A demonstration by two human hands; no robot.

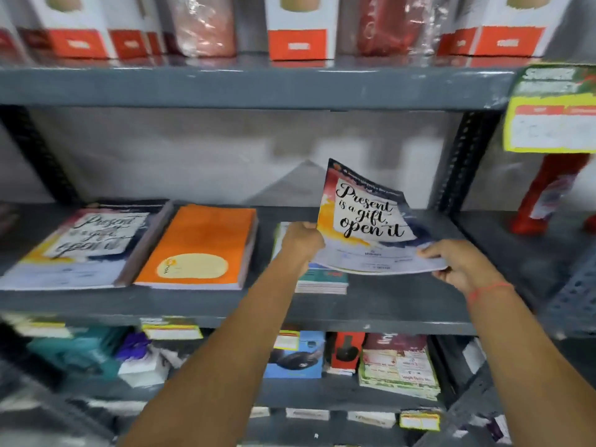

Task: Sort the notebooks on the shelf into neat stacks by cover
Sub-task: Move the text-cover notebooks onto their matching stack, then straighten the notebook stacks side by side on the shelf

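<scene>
Notebook [367, 217] with "Present is a gift, open it" cover held up over right part of middle shelf [371, 301], tilted, far corner raised, near edge low. Left hand [301, 240] pinching its left edge, fingers closed on cover. Right hand [451, 262] gripping near right corner, thumb on top, fingers under. Red thread on right wrist.

Below it, small mixed pile [322, 279], teal cover on top, partly hidden by left arm. Matching stack [80, 246] with same cover at far left of shelf; orange stack [196, 246] between, just beside it. Other goods on shelves above and below, blurred.

Handling, judged: thin, light, floppy; cover bending already under own weight, so sags if held by one corner. Glossy cover, likely a bit slippery. Best held at two opposite edges, or along spine, then laid flat. Likely destination matching stack at left; needs carrying across orange stack without brushing it, then squaring edges.
</scene>
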